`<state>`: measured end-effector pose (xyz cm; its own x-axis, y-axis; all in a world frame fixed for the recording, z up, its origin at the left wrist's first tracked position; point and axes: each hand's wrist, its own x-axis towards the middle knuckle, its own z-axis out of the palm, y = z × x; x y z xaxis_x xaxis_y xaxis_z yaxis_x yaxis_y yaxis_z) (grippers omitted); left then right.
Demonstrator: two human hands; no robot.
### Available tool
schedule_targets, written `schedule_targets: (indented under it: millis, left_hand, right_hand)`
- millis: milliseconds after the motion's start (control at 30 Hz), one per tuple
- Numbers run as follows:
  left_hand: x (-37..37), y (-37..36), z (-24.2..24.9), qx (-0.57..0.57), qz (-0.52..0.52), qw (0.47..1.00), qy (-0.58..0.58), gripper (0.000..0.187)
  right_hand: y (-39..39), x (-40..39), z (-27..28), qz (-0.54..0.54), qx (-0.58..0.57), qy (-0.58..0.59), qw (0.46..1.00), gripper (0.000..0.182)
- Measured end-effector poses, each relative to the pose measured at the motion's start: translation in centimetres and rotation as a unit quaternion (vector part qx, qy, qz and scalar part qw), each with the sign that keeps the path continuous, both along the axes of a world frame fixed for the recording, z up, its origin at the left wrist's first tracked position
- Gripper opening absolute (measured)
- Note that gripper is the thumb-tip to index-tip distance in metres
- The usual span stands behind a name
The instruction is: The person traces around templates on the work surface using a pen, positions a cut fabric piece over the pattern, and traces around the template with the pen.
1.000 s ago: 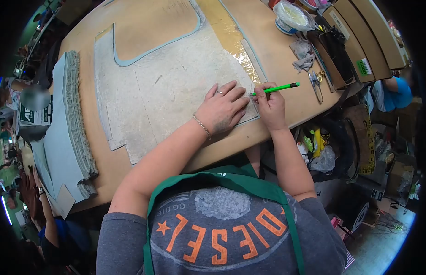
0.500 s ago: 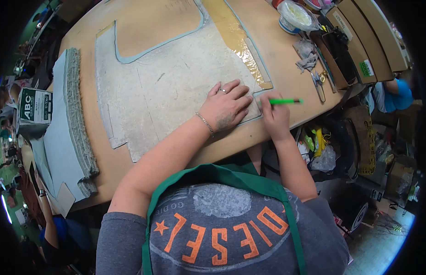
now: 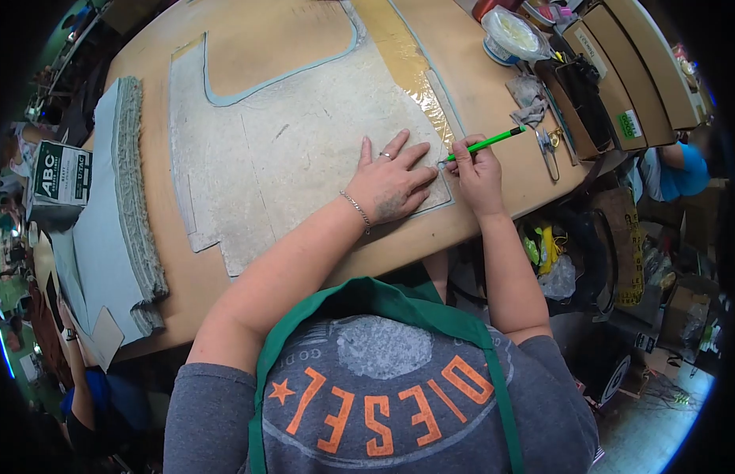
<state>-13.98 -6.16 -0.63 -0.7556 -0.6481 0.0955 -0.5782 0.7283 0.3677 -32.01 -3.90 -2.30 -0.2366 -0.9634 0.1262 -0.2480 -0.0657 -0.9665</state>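
My left hand (image 3: 392, 183) lies flat, fingers spread, on a worn whitish pattern board (image 3: 296, 150). A ring and a chain bracelet show on it. At the board's right edge, my right hand (image 3: 478, 175) grips a green pencil (image 3: 498, 140) between thumb and fingers. The pencil's tip is down at the edge, beside a notch. Light blue material (image 3: 284, 77) shows as a narrow border around the board, under it. Shiny brown tape (image 3: 407, 63) covers a strip of the board at the upper right.
Left on the wooden table (image 3: 166, 237) is a stack of light blue sheets (image 3: 107, 213) with a box (image 3: 62, 175) beside it. To the right lie scissors (image 3: 550, 150), a grey rag (image 3: 528, 96), a tub (image 3: 509, 38) and cardboard boxes (image 3: 620, 79). Other people are at both sides.
My right hand has moved slightly up along the board's edge, and the pencil now tilts up to the right. My left hand stays in place on the board.
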Motion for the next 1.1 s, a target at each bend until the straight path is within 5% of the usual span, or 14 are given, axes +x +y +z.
schedule_targets:
  millis: [200, 400, 533, 567, 800, 900, 1000, 1100]
  left_hand:
    - [-0.1, 0.0, 0.1, 0.001, 0.0, 1.0, -0.006, 0.033]
    - [-0.3, 0.0, 0.4, 0.008, 0.002, 1.0, -0.01, 0.032]
    - [-0.1, 0.0, 0.2, 0.007, 0.0, 1.0, -0.01, 0.033]
    - [-0.1, 0.0, 0.2, 0.007, 0.002, 1.0, -0.008, 0.033]
    - [-0.1, -0.1, -0.2, 0.015, -0.004, 1.0, 0.002, 0.034]
    - [0.4, -0.7, 0.4, 0.054, -0.007, 0.998, 0.022, 0.031]
    - [2.7, -1.8, -1.0, 0.265, 0.049, 0.892, 0.362, 0.027]
    - [8.3, -0.6, 0.4, 0.135, 0.147, 0.91, 0.363, 0.023]
  right_hand:
    - [-0.2, -1.4, 0.0, 0.006, 0.005, -0.011, 1.0, 0.018]
    - [-0.2, 0.4, -0.5, 0.034, -0.081, 0.118, 0.989, 0.014]
    - [-0.4, -3.3, -0.4, -0.008, -0.006, 0.038, 0.999, 0.015]
    - [-0.4, -5.1, -0.4, -0.025, -0.037, 0.13, 0.991, 0.015]
    - [-0.1, -3.4, 1.0, -0.085, -0.087, -0.138, 0.983, 0.013]
    - [-0.4, -3.8, -1.3, -0.164, -0.06, -0.161, 0.972, 0.014]
    - [-0.7, -4.2, -1.1, -0.165, -0.086, -0.233, 0.955, 0.016]
    - [-0.8, -4.7, -1.4, -0.147, -0.086, -0.235, 0.957, 0.017]
